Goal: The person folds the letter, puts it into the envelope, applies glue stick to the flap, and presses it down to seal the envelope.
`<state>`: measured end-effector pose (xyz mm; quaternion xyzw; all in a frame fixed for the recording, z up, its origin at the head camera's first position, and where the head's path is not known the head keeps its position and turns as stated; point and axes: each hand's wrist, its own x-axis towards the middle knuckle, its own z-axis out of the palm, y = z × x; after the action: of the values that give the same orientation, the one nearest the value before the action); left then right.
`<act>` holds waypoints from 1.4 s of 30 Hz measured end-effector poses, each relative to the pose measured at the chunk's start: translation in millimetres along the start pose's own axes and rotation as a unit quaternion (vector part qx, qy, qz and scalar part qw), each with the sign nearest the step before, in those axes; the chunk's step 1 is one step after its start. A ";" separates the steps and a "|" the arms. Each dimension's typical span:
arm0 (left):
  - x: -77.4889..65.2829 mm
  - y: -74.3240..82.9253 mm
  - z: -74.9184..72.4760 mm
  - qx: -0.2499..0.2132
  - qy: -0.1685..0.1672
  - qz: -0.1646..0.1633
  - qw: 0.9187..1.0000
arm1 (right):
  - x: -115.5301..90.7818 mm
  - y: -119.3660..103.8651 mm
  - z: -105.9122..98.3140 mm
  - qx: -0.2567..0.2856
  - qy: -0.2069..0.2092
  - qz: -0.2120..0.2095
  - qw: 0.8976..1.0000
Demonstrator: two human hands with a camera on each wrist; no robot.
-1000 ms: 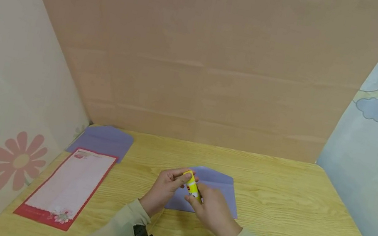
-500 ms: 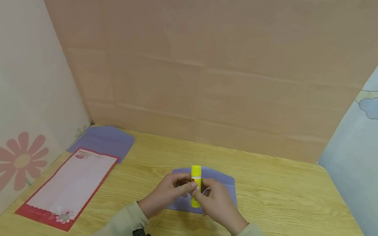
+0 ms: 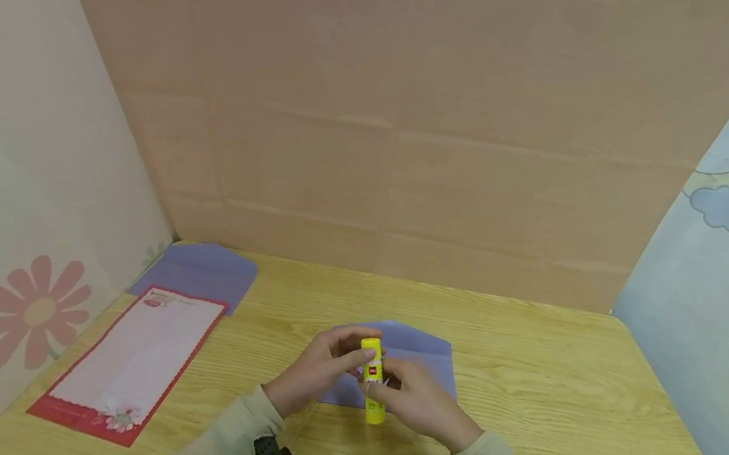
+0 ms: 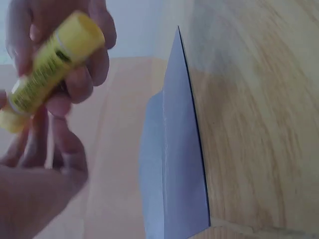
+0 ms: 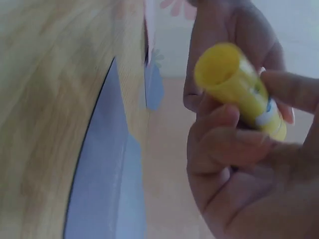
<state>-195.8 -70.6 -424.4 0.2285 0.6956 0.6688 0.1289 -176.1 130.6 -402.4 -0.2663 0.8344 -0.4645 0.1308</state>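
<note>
A yellow glue stick point(image 3: 374, 372) with a white band and a red label is held above the table, nearly upright and slightly tilted. My left hand point(image 3: 325, 365) pinches its upper part, thumb across the front. Lower down, my right hand point(image 3: 427, 405) grips it between thumb and fingers. In the right wrist view the lower end of the glue stick point(image 5: 227, 74) looks recessed. Beneath both hands lies a purple envelope point(image 3: 420, 343), its flap unfolded toward the back; the hands partly hide it.
At the left lies a pink sheet with a red border point(image 3: 125, 356), overlapping a second purple envelope point(image 3: 203, 268) in the back left corner. The wooden table point(image 3: 557, 424) meets a brown paper backdrop point(image 3: 380, 181) behind and patterned side walls.
The glue stick swung upright, then dropped slightly toward me with its lower end below the right hand. My right hand's grip on it shifted; both hands stay over the envelope.
</note>
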 end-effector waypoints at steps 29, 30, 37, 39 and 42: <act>-0.1 7.1 -6.4 0.266 0.019 0.158 0.951 | -2.9 4.2 3.9 0.150 -0.179 -0.066 0.970; -0.3 7.6 -6.5 0.271 0.024 0.154 0.950 | -3.2 3.3 5.1 0.118 -0.164 -0.065 0.977; 2.2 5.4 -7.5 0.298 0.034 0.136 0.944 | -6.2 -3.6 10.7 -0.028 -0.087 -0.037 0.995; 3.4 3.7 -7.4 0.301 0.036 0.133 0.944 | -5.8 -3.8 12.1 -0.050 -0.076 -0.034 0.995; 5.0 0.8 -6.8 0.307 0.042 0.129 0.942 | -5.0 -4.0 15.0 -0.106 -0.053 -0.041 0.992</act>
<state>-203.3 -74.1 -422.5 0.3160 0.8368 0.4425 -0.0645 -163.7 121.1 -407.2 -0.3370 0.8593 -0.3635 0.1264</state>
